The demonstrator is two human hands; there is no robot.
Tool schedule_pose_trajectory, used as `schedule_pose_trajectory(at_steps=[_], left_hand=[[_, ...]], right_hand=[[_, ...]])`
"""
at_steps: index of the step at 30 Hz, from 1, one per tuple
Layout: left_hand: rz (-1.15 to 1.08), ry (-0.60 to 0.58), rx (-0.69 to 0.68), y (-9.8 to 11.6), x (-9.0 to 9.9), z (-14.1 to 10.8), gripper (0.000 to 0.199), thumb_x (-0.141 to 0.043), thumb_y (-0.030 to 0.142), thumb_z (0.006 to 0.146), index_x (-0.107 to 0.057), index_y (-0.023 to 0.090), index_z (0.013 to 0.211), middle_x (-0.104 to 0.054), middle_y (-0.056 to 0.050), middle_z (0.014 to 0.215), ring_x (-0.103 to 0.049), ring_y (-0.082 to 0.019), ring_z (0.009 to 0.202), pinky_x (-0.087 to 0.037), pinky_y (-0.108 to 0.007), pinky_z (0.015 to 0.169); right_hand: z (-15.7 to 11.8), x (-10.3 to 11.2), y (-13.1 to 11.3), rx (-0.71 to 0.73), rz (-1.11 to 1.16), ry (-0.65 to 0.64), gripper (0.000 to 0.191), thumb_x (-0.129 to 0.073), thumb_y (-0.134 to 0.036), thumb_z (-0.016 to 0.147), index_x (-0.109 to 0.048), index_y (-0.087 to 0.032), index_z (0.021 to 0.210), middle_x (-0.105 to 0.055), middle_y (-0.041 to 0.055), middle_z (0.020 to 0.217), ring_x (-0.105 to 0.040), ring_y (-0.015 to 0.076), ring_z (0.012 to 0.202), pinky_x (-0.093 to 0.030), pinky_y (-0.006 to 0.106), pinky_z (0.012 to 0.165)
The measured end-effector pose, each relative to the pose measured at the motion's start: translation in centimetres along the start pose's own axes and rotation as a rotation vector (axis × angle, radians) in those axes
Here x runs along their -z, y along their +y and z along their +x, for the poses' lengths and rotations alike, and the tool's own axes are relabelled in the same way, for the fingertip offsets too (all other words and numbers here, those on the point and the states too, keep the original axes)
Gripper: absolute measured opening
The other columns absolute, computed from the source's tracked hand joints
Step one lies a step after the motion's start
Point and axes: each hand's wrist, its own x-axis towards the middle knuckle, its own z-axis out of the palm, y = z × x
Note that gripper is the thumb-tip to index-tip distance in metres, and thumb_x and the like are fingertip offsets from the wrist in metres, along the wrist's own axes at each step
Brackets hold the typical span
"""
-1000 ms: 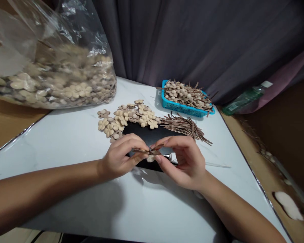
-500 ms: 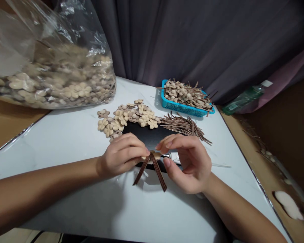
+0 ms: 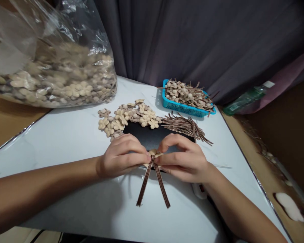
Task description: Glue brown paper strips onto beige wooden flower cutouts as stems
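Note:
Between my two hands is a cream flower-shaped piece (image 3: 153, 152), partly hidden by fingers. A brown checked ribbon (image 3: 162, 189) comes out of it, its two tails hanging down and apart toward me. My left hand (image 3: 125, 153) pinches the flower piece at its left side. Fingers of my right hand (image 3: 183, 158) close on the right side, by the point where the ribbon tails meet. Under the hands lies a black mat (image 3: 147, 136). A white tool (image 3: 199, 190) with a dark red switch shows partly below my right wrist.
Loose cream and grey flower pieces (image 3: 121, 119) lie behind the mat, beside a bundle of cut ribbons (image 3: 186, 126). A blue basket (image 3: 182, 108) holds ribboned flowers. A large clear bag (image 3: 73, 77) of flowers stands left. A green bottle (image 3: 247, 99) lies right.
My right hand has moved in from the right, its open fingers closing at the flower piece. The ribbon tails now reach lower. My left hand stays nearly in place.

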Motion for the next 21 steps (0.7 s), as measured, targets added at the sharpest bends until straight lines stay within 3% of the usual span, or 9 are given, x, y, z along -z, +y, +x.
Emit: schedule_pose_trajectory(at_steps=[9,21], left_hand=[[-0.046,-0.037,-0.022,-0.06,0.21,-0.11,0.009,-0.06,0.016,0.084,-0.063,0.014,0.092,-0.067,-0.006,0.076,-0.06,-0.017,0.072,-0.05,-0.031,0.064],[-0.041,-0.08,-0.03,0.43,0.6,0.62,0.007,-0.058,0.014,0.084,-0.064,0.016,0.085,-0.069,-0.005,0.071,-0.063,-0.017,0.067,-0.05,-0.03,0.063]], right_hand=[[0.24,0.1,0.08,-0.013,0.042,-0.031,0.014,-0.064,-0.017,0.082,-0.066,-0.008,0.092,-0.058,0.0092,0.087,-0.058,0.0132,0.08,-0.052,0.025,0.07],[0.24,-0.45,0.19,0.114,0.001,-0.022,0.013,-0.054,-0.012,0.087,-0.067,-0.011,0.088,-0.065,0.0092,0.081,-0.061,0.0149,0.079,-0.05,0.029,0.07]])
